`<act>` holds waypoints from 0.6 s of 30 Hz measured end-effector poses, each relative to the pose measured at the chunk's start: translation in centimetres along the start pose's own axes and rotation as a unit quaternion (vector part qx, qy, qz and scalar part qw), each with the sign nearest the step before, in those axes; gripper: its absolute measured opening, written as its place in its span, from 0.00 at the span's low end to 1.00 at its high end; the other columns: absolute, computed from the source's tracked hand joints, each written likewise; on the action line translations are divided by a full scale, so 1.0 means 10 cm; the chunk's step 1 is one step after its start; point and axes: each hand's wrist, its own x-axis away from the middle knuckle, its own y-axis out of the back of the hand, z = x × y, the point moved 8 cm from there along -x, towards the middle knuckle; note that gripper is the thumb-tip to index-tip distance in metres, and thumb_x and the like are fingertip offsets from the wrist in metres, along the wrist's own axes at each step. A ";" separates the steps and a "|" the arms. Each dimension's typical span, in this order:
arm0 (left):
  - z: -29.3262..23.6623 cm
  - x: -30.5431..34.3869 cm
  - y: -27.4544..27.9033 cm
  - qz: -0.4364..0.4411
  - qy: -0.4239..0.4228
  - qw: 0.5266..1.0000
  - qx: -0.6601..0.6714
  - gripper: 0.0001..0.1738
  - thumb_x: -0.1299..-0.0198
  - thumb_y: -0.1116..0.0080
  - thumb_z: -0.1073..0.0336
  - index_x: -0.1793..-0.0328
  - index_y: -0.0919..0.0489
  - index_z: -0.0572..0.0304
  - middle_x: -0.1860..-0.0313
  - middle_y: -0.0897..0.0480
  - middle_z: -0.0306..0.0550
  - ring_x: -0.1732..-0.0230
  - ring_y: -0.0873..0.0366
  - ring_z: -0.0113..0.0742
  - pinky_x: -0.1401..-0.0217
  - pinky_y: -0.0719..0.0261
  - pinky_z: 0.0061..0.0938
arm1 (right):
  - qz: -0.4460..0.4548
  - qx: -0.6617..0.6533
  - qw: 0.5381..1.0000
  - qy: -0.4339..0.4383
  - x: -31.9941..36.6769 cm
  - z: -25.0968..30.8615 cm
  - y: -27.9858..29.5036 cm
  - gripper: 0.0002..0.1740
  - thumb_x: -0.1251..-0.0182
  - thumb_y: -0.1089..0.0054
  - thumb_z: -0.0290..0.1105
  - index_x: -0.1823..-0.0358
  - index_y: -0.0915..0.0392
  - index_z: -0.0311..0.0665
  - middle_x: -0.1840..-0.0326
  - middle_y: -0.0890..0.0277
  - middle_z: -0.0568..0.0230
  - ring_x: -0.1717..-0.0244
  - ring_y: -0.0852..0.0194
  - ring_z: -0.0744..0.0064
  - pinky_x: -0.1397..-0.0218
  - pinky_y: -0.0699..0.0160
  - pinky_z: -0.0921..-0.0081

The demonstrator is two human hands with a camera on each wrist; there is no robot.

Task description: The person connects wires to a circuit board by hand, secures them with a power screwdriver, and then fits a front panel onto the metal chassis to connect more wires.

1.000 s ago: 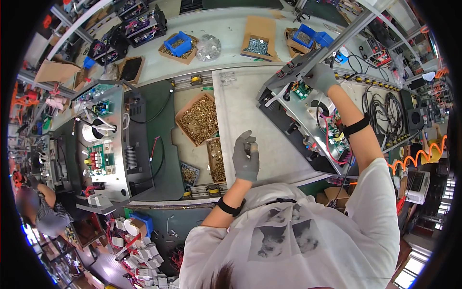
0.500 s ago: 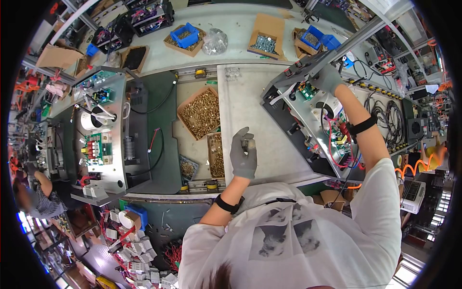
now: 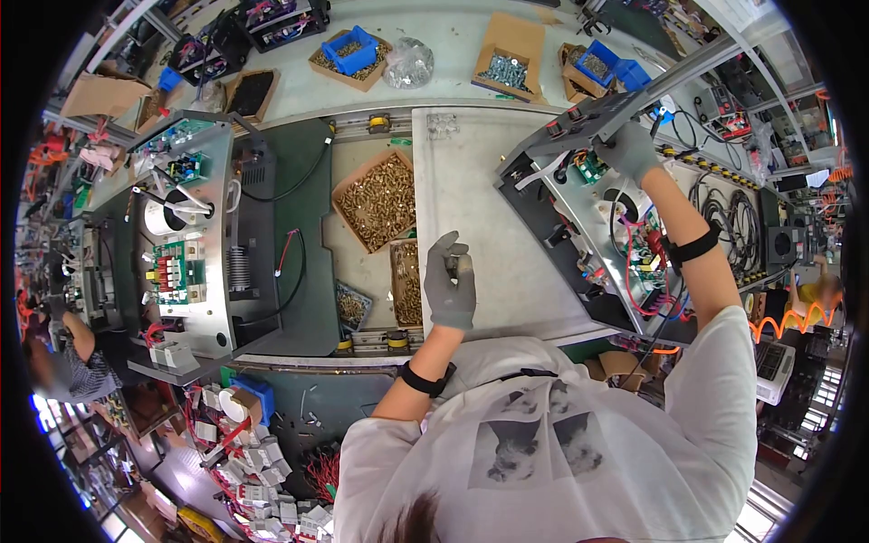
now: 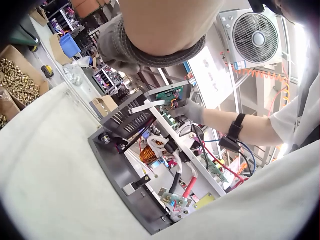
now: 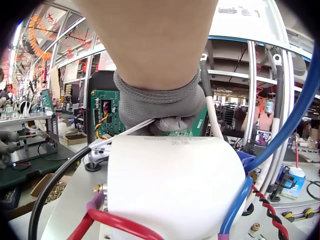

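In the head view, with 12 o'clock pointing away from the person, the open power-unit chassis (image 3: 590,237) sits angled on the pale tabletop (image 3: 489,213), at 2 o'clock from the left hand (image 3: 450,285). The gloved right hand (image 3: 628,149) is at the inner side of the chassis's dark front panel (image 3: 566,131), at 1 o'clock on the unit, beside a green circuit board (image 3: 591,168). Its fingers look curled in the right wrist view, but whether they clamp on anything cannot be told; a large white cylinder (image 5: 175,185) stands just beside them. The gloved left hand hovers over the tabletop, well apart from the chassis, its fingers loosely bent and slightly apart, with nothing visibly held. From it, a carton of brass fittings (image 3: 350,223) lies at 10 o'clock and a narrower carton (image 3: 395,294) at 9 o'clock. Farther out at 9 o'clock stands a second open chassis (image 3: 204,317), its wired boards exposed. A coil of black cables (image 3: 729,231) lies at 3 o'clock from the angled unit.
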 end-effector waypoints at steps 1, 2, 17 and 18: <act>0.01 -0.01 0.00 -0.001 -0.005 1.000 -0.004 0.20 0.41 0.51 0.74 0.41 0.32 0.63 0.60 0.25 0.42 0.67 0.32 0.22 0.62 0.31 0.17 | 0.004 0.024 1.000 -0.009 0.02 0.02 0.01 0.11 0.50 0.42 0.40 0.71 0.16 0.44 0.70 0.19 0.57 0.67 0.20 0.55 0.61 0.22 0.64; 0.02 -0.02 0.00 -0.002 -0.004 1.000 -0.004 0.20 0.41 0.51 0.74 0.41 0.32 0.63 0.60 0.25 0.42 0.67 0.32 0.22 0.62 0.31 0.17 | 0.009 0.048 0.999 -0.018 0.02 0.02 0.01 0.11 0.50 0.42 0.40 0.70 0.16 0.44 0.70 0.19 0.57 0.67 0.21 0.55 0.61 0.22 0.63; 0.02 -0.05 -0.06 -0.007 0.012 1.000 0.011 0.20 0.42 0.50 0.75 0.42 0.29 0.61 0.62 0.22 0.44 0.67 0.29 0.25 0.63 0.29 0.19 | -0.027 -0.029 0.998 -0.046 0.07 0.00 -0.04 0.12 0.49 0.40 0.41 0.70 0.16 0.42 0.66 0.19 0.54 0.63 0.21 0.53 0.58 0.23 0.64; 0.02 -0.07 -0.08 -0.002 0.015 1.000 0.009 0.20 0.43 0.50 0.75 0.42 0.29 0.62 0.63 0.23 0.43 0.68 0.30 0.25 0.63 0.29 0.19 | -0.027 -0.029 0.998 -0.049 0.05 -0.03 -0.07 0.12 0.49 0.40 0.41 0.70 0.16 0.42 0.66 0.19 0.54 0.63 0.21 0.53 0.58 0.23 0.64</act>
